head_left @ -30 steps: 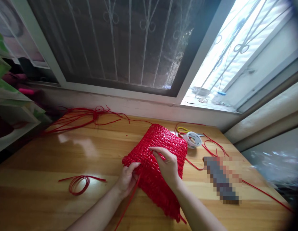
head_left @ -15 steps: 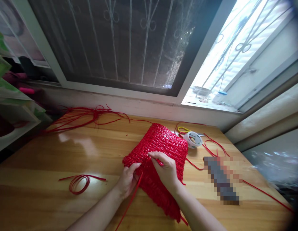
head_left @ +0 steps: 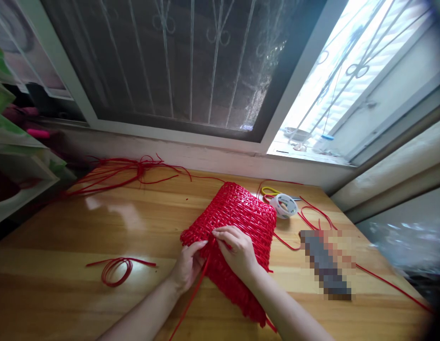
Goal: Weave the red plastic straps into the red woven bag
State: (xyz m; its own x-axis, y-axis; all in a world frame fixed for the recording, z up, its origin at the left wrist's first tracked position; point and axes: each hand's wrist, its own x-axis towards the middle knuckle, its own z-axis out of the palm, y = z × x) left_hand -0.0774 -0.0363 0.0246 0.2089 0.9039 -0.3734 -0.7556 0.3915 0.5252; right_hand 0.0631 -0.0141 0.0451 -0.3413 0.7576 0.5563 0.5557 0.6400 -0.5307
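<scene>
Slid right hand (head_left: pixel 237 251) left across the red woven basket (head_left: pixel 244 213), mid wooden table (head_left: pixel 81 227), to left hand (head_left: pixel 187 267) pinching the loose red strand (head_left: pixel 191 296); right pinch unclear; mid-weave, strand probably wants tucking through.

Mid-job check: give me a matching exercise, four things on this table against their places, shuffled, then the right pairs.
1 red woven piece
2 small cord coil
3 white tape roll
4 loose cord bundle

A far left of the table
B under left hand and right hand
C beside the weave's far right corner
D alone, left of the left hand

Pairs: 1-B, 2-D, 3-C, 4-A
</scene>
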